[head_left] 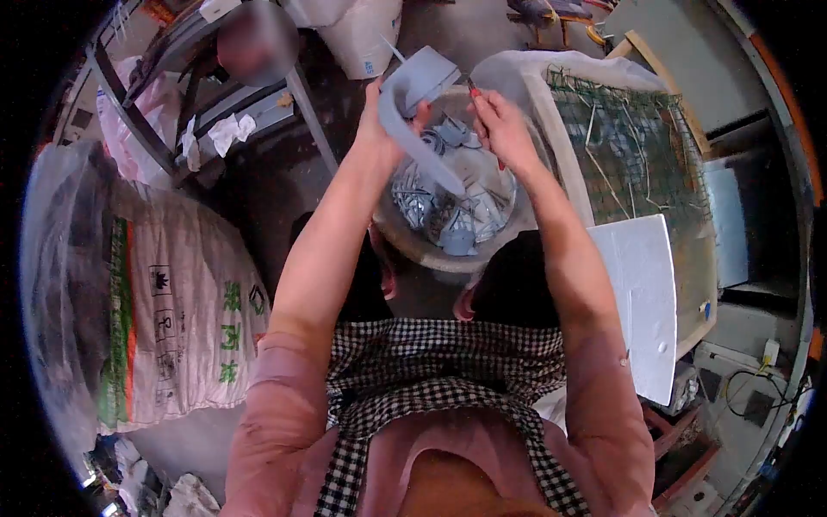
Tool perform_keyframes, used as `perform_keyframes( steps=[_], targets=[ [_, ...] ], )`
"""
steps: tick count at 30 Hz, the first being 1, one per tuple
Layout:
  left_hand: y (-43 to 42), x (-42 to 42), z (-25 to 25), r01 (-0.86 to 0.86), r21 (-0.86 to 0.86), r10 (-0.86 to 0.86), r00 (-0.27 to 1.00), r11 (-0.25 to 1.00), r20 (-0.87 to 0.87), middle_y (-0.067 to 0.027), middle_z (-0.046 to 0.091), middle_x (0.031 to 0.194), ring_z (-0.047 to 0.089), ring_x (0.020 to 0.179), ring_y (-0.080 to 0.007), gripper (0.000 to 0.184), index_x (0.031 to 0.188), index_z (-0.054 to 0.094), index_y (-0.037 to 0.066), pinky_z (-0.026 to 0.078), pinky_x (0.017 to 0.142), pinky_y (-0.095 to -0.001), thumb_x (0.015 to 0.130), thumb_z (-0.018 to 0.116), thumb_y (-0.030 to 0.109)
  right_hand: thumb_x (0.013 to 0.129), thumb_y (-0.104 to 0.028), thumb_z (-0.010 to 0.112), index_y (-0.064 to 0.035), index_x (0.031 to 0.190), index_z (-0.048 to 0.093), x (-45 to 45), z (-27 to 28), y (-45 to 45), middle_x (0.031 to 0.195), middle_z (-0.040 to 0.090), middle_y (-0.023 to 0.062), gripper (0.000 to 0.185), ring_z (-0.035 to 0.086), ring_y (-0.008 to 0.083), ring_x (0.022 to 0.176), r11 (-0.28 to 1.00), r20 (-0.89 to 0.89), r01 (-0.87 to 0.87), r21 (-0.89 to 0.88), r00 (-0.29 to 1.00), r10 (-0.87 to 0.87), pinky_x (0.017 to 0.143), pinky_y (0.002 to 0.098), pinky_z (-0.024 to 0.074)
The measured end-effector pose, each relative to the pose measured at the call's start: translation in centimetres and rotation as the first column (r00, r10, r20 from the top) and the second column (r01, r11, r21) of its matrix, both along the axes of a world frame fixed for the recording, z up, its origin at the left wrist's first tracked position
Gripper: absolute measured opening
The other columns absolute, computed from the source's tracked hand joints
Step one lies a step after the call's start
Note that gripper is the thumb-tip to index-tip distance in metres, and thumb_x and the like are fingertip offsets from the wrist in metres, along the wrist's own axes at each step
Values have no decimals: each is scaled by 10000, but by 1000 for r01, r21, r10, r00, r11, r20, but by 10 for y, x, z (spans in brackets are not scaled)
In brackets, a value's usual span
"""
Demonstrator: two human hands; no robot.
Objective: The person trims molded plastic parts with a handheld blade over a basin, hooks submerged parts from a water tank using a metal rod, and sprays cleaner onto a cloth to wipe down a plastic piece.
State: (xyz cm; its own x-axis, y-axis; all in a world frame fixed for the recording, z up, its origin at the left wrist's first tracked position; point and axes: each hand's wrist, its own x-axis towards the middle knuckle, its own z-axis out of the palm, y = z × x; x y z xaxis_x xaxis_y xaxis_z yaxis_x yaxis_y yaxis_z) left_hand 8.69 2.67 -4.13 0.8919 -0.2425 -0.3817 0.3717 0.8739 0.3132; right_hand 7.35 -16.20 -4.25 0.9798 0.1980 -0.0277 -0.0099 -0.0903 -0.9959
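Note:
My left hand (376, 129) is closed round a grey curved plastic part (428, 76), held up above a round tub. A long curved arm of the part hangs down toward the tub, and a thin spike points up at its top. Just right of the part, my right hand (501, 127) grips a red-handled tool (473, 89) with a dark narrow tip; its exact kind is hard to make out. The tip is close to the part's right edge. Below both hands, the tub (431, 255) holds several grey plastic pieces (457, 239) and thin scraps.
On the right stands a pale-rimmed bin (564, 142) under green netting (629, 146), with a white foam board (637, 302) beside it. A large printed sack (185, 302) is at left. Behind are a metal frame (310, 116), a white sack (366, 39) and another person.

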Motion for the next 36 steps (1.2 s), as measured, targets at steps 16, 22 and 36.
perform_keyframes(
  steps=[16, 22, 36],
  targets=[
    [-19, -38, 46, 78, 236, -98, 992, 969, 74, -45, 532, 894, 509, 782, -175, 415, 1039, 469, 110, 387, 514, -311, 879, 361, 477, 881, -195, 454, -20, 999, 465, -26, 19, 8, 892, 587, 215, 212, 545, 425, 850, 928, 410, 171, -332, 912, -21, 677, 428, 433],
    [-29, -50, 52, 31, 471, -193, 935, 882, 299, -72, 585, 735, 517, 421, -183, 506, 1063, 498, 71, 419, 322, -275, 861, 346, 509, 791, -104, 493, -2, 1065, 465, -19, 14, 0, 854, 585, 214, 293, 550, 424, 817, 895, 679, 341, -287, 732, -61, 682, 440, 438],
    [-29, -54, 47, 66, 339, -181, 930, 939, 320, -105, 592, 734, 530, 449, -190, 458, 990, 517, 14, 429, 360, -291, 894, 322, 417, 823, -216, 465, 20, 977, 561, -28, 25, -12, 937, 595, 186, 297, 568, 350, 893, 920, 663, 182, -348, 741, 104, 770, 386, 432]
  ],
)
